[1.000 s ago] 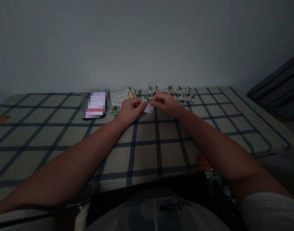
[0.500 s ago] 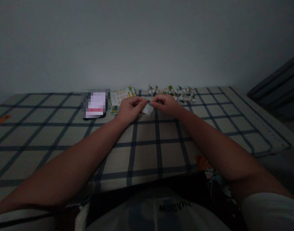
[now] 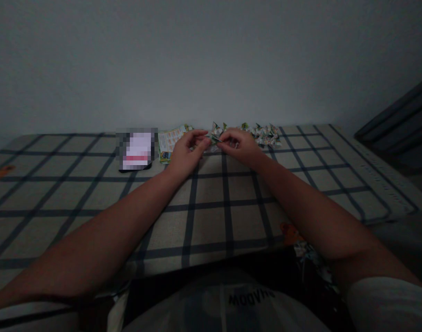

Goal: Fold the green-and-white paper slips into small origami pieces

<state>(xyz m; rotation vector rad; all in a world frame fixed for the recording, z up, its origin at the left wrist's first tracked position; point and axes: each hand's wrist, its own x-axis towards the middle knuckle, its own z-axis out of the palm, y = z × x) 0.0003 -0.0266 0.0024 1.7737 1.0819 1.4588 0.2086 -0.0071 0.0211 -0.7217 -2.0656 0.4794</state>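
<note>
Between my two hands is a small piece of printed green-and-white paper [image 3: 215, 138], folded narrow. My left hand [image 3: 187, 151] pinches its left end between thumb and fingers. On the other end the fingertips of my right hand [image 3: 241, 145] are closed. A stack of printed paper sheets [image 3: 169, 139] lies just behind and left of my left hand. Past my right hand are several small folded paper pieces [image 3: 268, 135] with pointed tips, set close together in rows and partly covered by that hand.
A phone with a blurred, lit screen [image 3: 138, 150] lies left of the paper stack. All this rests on a checked cloth [image 3: 211, 221] over a table against a plain wall [image 3: 211, 60]. Near the front edge are an orange print [image 3: 289, 233] and a heap of paper-like bits [image 3: 314, 258].
The paper, flat and facing me before, is now folded narrower and tipped up. Both hands have risen slightly, their fingers shifted around it.
</note>
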